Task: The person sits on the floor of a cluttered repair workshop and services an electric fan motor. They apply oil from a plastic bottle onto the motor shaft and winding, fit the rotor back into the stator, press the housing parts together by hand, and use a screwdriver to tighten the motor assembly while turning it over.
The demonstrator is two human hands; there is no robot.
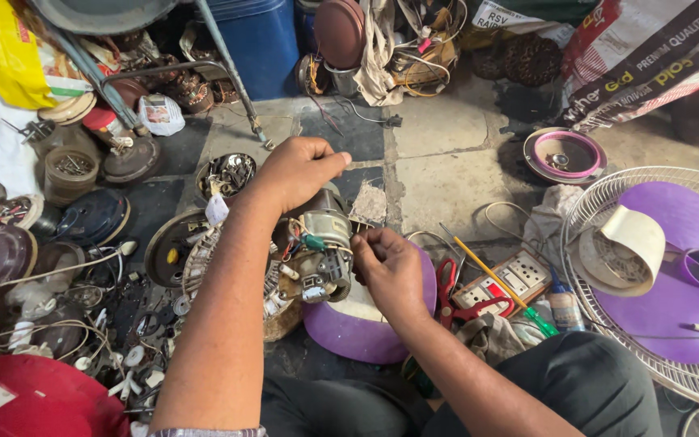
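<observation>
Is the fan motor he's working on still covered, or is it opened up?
Opened up: the motor shows bare wires and parts, held between the left hand and right hand.

The fan motor is a grimy metal-and-cream unit with exposed wiring and a green connector. It is tilted, just left of the purple housing, which lies flat on the floor with a pale inside.
</observation>
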